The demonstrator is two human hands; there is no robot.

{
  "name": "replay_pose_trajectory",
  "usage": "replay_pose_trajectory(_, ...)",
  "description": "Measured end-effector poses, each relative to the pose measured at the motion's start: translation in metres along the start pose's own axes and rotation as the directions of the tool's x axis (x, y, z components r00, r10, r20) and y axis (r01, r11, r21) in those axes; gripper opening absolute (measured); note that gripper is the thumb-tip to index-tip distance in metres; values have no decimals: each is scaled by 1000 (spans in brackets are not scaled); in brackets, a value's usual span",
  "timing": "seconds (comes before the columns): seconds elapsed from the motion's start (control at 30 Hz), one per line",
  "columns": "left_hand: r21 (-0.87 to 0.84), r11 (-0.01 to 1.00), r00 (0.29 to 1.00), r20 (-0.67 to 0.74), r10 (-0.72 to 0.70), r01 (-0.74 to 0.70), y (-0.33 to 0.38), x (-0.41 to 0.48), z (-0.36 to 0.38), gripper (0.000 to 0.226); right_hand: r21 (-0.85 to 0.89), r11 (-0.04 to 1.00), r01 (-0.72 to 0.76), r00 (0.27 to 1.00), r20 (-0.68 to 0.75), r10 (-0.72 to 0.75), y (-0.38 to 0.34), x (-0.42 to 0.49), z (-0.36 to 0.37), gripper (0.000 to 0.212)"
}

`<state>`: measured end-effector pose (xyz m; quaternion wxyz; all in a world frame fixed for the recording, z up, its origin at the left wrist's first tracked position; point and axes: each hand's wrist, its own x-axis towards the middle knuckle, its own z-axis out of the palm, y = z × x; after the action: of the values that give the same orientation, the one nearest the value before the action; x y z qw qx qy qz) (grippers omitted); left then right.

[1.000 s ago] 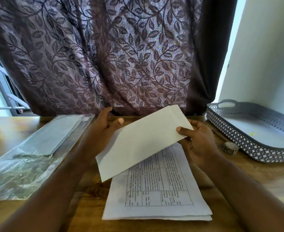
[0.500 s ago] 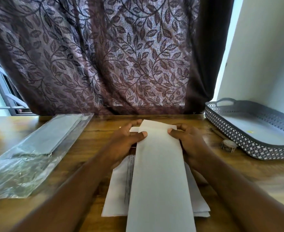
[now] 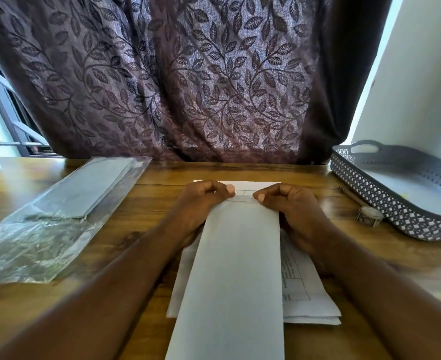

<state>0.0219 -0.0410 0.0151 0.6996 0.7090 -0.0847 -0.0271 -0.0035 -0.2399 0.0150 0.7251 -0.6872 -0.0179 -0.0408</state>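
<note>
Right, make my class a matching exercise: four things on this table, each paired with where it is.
Things: 1 envelope; 2 printed sheets; 3 tray; 4 plastic bag.
Places: a left side of table; b held by left hand and right hand; c right side; d under envelope.
Pairs: 1-b, 2-d, 3-c, 4-a.

No word or number can be read. The white printed paper sheets [image 3: 302,281], near and in the middle, carry a ruled table, but its small print is blurred.
</note>
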Motion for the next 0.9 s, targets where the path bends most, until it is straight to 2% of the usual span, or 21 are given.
replay_pose_trajectory(0.03, 15, 1000, 1000, -3, 9, -9, -1, 1, 0, 8, -23, 1000, 7, 1000, 3, -7, 0, 0, 0, 7)
replay_pose_trajectory(0.2, 74, 997, 1000, 13, -28, 27, -5, 4, -3, 13, -159, 986, 46, 999, 11, -45, 2, 3, -3, 9)
replay_pose_trajectory(0.27, 198, 979, 999, -3, 44, -43, -6, 6, -4, 8, -215, 975, 61, 998, 44, -52, 3, 2, -3, 10)
replay_pose_trajectory(0.37, 357, 920, 986, 47, 158, -165, -2, 4, -2, 5, -312, 941, 129, 990, 90, -106, 4, 2, -1, 9)
replay_pose_trajectory(0.53, 381, 877, 956, 139, 257, -291, -2, -1, 5, 16, -422, 881, 212, 975, 153, -162, 4, 2, 3, 11)
replay_pose_trajectory(0.67, 404, 867, 956, 143, 257, -294, -2, -1, 4, 12, -423, 895, 144, 982, 170, -78, 3, 4, -2, 13)
replay_pose_trajectory(0.9, 426, 877, 973, 38, 229, -223, -5, 5, -1, 7, -234, 970, -70, 982, 154, 108, -4, 3, -15, 21)
